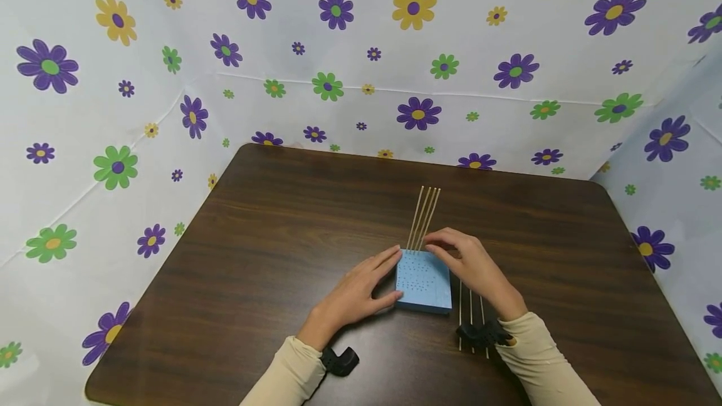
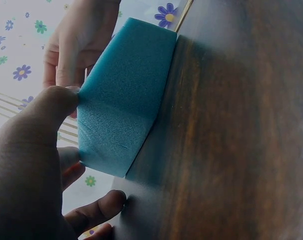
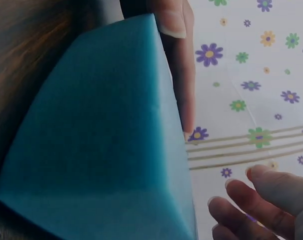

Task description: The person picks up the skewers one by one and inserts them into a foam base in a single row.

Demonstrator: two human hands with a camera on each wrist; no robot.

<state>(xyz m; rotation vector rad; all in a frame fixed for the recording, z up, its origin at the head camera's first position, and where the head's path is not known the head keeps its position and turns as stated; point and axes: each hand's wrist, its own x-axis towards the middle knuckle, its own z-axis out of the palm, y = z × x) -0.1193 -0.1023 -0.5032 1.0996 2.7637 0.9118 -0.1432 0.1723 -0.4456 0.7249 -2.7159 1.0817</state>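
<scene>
On the brown counter: dotted blue block holding four standing sticks; left grip, spread, touching its side; right grip, digits parted, near the sticks; three loose sticks beside the block.

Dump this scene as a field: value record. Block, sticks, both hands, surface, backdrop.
block: blue foam block, dotted with small holes on top, resting on the table
upright_sticks: four thin standing sticks, in a row near the block's far edge
loose_sticks: at least three lying sticks, right of the block, partly covered by the right wrist
left_hand: left hand touches the block's left side
right_hand: right hand hovers beside the standing sticks, holding none
surface: dark wood-grain table
backdrop: white flower-print sheet
</scene>
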